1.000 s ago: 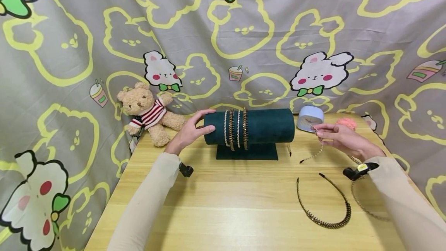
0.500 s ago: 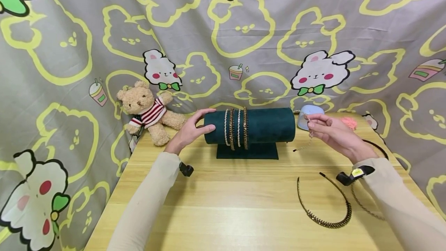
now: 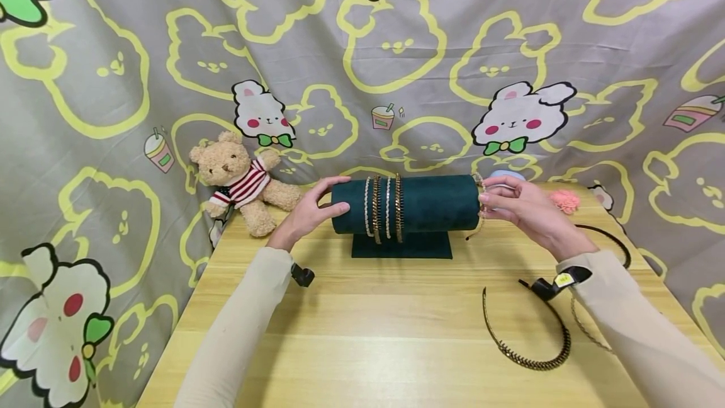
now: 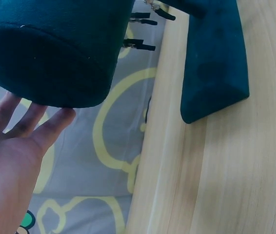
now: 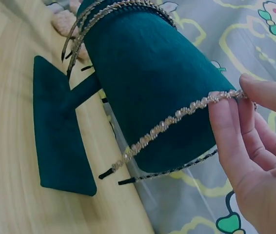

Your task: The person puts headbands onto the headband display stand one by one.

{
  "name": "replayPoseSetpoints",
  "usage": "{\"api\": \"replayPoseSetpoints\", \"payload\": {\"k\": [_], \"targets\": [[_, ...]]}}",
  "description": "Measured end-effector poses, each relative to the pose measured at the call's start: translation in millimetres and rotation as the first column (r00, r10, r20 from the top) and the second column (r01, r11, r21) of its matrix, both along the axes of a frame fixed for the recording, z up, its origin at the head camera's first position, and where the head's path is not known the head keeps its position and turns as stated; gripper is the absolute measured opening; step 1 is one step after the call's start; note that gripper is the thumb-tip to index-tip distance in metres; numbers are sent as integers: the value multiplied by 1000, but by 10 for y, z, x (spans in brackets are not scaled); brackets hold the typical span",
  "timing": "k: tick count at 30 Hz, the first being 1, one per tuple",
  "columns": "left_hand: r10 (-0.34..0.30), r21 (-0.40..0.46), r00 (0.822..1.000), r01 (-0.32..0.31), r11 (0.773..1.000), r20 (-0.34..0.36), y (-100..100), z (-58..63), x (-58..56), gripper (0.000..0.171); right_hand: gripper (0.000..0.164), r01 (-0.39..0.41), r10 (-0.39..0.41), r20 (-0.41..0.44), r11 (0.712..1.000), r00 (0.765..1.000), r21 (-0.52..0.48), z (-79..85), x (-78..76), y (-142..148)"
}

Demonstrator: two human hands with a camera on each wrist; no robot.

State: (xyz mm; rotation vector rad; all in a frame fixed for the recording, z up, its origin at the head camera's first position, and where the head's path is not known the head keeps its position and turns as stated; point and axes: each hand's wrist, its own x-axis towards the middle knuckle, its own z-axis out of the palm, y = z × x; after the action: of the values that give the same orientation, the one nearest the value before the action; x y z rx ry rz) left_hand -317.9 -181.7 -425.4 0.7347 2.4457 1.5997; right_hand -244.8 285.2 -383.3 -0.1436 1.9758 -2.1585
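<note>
A dark green padded roll stand (image 3: 438, 203) sits on the table with several headbands (image 3: 399, 213) fitted round its left half, some pale and beaded, others bronze-coloured. My left hand (image 3: 308, 209) grips the roll's left end; in the left wrist view its fingers (image 4: 55, 126) touch the round end face. At the opposite end, my right hand (image 3: 527, 209) pinches a beaded headband (image 5: 165, 126) between thumb and fingers. Its beaded side crosses the roll's right end in the right wrist view, with black tips hanging past it.
Right of the stand lie a bronze headband (image 3: 535, 367), a black one (image 3: 617, 241) and a thin one (image 3: 586, 329) partly under my right sleeve. A blue clock (image 3: 506, 176), mostly hidden, and a pink fluffy item (image 3: 565, 200) stand behind. A teddy bear (image 3: 243, 181) sits back left.
My right hand has carried the beaded headband leftward from near the clock to the roll's right end, and now covers most of the clock. My left hand has stayed on the roll.
</note>
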Motion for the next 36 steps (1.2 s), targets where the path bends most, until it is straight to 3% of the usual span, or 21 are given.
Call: {"api": "replayPoseSetpoints", "payload": {"k": [6, 13, 24, 29, 36], "targets": [[3, -7, 1000, -3, 1000, 5, 3, 6, 4, 64, 37, 19, -16, -17, 989, 1000, 150, 62, 4, -67], [3, 4, 1000, -3, 1000, 0, 8, -9, -7, 62, 44, 44, -29, -67, 972, 997, 232, 93, 18, -123], [11, 8, 1000, -11, 1000, 3, -8, -22, -5, 67, 53, 100, -8, -218, 905, 976, 414, 79, 10, -205], [7, 7, 1000, -7, 1000, 10, -14, -24, -15, 66, 51, 129, 5, -280, 879, 960, 459, 46, 7, -223], [3, 11, 1000, -3, 1000, 15, -3, -7, -2, 65, 35, 141, 29, -348, 881, 937, 453, -15, -40, -107]]}}
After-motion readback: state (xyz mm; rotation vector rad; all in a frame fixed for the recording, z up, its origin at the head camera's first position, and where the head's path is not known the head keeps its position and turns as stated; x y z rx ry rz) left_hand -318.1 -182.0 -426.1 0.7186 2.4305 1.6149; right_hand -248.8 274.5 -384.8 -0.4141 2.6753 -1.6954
